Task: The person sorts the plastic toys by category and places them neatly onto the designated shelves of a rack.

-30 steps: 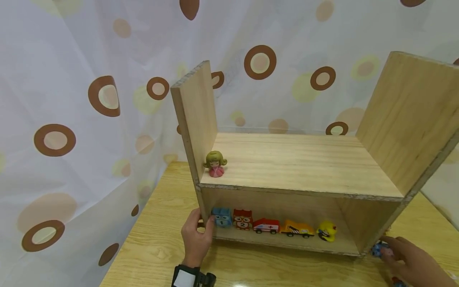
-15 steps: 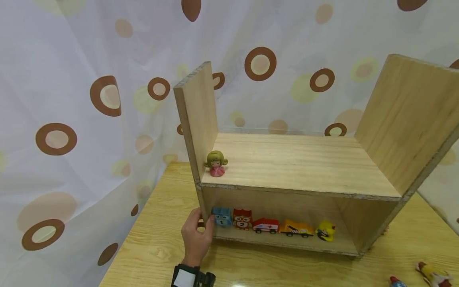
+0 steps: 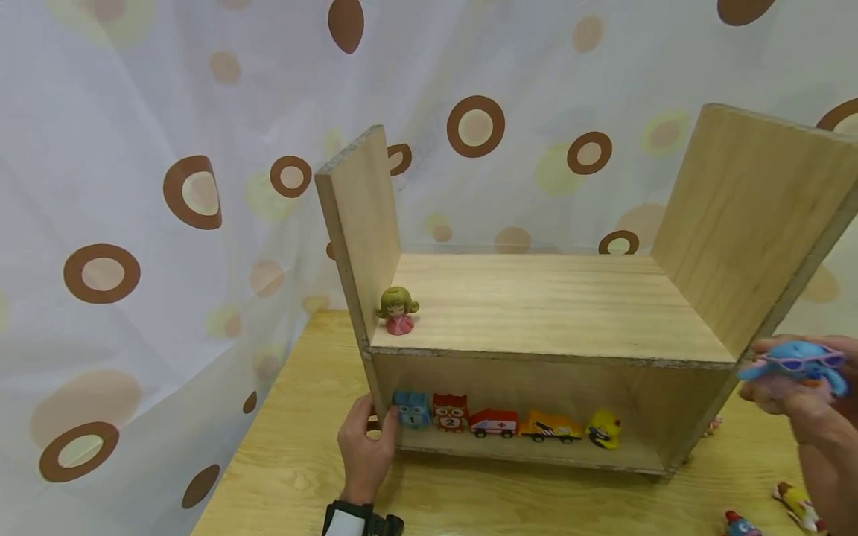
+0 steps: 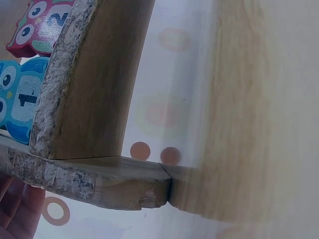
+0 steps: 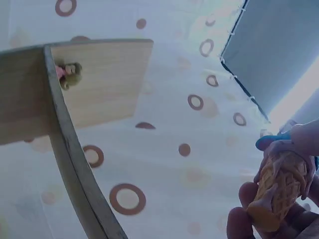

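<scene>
My left hand (image 3: 365,454) grips the lower left side panel of a wooden shelf (image 3: 563,305), thumb at the front edge beside a blue owl block (image 3: 412,411) numbered 1. In the head view my right hand (image 3: 831,447) holds up a blue toy figurine (image 3: 798,365) with sunglasses, just right of the shelf's right panel. The right wrist view shows this figurine's waffle-cone part (image 5: 281,181) between the fingers. On the lower level stand a red owl block (image 3: 450,412), a toy ambulance (image 3: 494,423), an orange toy truck (image 3: 550,427) and a yellow duck (image 3: 604,429).
A girl figurine (image 3: 398,311) stands at the left end of the upper level. On the wooden table (image 3: 268,447), to the right, lie a yellow-and-brown toy (image 3: 796,505) and a blue toy with a red top (image 3: 740,523). A patterned curtain (image 3: 201,335) hangs behind.
My right hand has picked up the blue figurine from the table beside the shelf, left the view, and come back higher with it. My left hand keeps its grip on the panel.
</scene>
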`<state>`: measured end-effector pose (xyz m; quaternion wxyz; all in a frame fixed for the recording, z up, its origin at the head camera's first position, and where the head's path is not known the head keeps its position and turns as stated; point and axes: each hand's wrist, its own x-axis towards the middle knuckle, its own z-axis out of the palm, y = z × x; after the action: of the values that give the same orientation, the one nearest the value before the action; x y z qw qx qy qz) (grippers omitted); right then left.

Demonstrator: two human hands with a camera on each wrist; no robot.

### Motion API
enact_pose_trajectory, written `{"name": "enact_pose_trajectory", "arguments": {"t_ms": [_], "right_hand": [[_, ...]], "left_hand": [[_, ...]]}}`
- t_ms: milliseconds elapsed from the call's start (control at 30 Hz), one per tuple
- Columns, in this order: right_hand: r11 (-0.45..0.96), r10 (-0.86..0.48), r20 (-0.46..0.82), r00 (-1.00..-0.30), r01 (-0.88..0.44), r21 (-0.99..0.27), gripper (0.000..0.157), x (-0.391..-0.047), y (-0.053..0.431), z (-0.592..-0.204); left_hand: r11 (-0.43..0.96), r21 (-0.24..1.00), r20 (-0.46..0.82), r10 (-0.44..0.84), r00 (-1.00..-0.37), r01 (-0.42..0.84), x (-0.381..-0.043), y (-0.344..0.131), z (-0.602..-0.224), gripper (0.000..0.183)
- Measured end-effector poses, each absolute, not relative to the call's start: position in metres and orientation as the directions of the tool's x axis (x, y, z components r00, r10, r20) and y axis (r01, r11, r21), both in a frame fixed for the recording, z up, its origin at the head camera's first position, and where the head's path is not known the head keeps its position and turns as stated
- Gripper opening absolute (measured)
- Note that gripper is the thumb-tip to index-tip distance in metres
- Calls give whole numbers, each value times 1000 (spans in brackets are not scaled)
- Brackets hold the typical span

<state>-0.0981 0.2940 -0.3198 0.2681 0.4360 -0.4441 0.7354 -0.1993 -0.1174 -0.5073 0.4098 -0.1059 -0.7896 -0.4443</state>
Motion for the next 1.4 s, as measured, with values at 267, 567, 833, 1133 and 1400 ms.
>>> {"name": "enact_pose_trajectory", "arguments": {"t_ms": [267,567,833,1133,1400], "right_hand": [[-345,-17,727,-687,-678,-649,42,-104,224,-300],[-72,-46,524,-850,-521,-851,35,-134,175,-270],[196,-191,455,-870,-488,-851,32,-170,136,-262],[347,-237,418,-877,-478,-807,40,-191,103,-265],[417,-248,422,-872,-489,-766,41,-203,92,-266]], "left_hand": [[583,646,708,-217,-672,493,-196,-118,-509,23],[592,602,750,-189,-634,536,-202,-117,-508,27],[591,573,777,-171,-606,568,-205,-118,-509,26],[578,588,767,-175,-617,566,-205,-118,-510,25],[576,595,759,-174,-627,561,-205,-119,-509,25]]}}
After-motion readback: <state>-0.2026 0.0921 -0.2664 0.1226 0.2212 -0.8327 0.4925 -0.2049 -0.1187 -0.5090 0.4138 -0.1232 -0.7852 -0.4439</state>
